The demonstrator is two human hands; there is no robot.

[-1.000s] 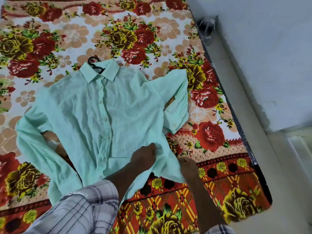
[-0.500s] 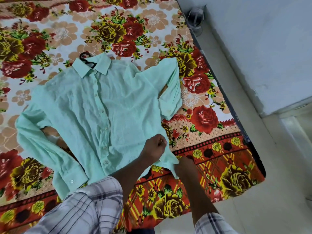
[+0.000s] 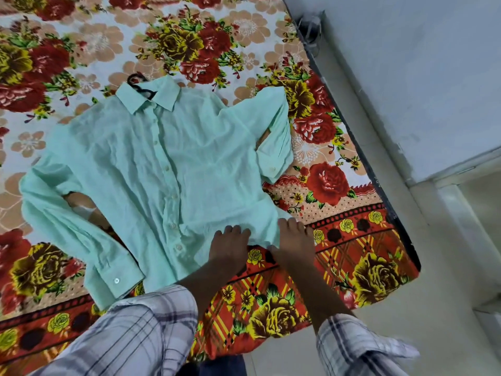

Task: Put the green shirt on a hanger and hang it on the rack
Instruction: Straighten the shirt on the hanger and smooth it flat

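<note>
Shirt [image 3: 151,169] lies spread on the floral bedsheet [image 3: 339,185], hanger [image 3: 137,84] hook poking from the collar. Left hand [image 3: 230,249] and right hand [image 3: 294,241] press its hem, fingers flat, gripping nothing.

A green shirt [image 3: 151,169] lies flat on a floral bedsheet [image 3: 339,185], a black hanger [image 3: 138,84] at its collar. The left hand [image 3: 230,246] and right hand [image 3: 294,244] rest on its hem.

My L sleeve [image 3: 130,329] & R sleeve [image 3: 357,346] are plaid, white/grey w/ dark navy lines. L one is wide & loose, R one has a loose flap at the cuff. My L hand [image 3: 229,246] & R hand [image 3: 294,241] are bare.
</note>
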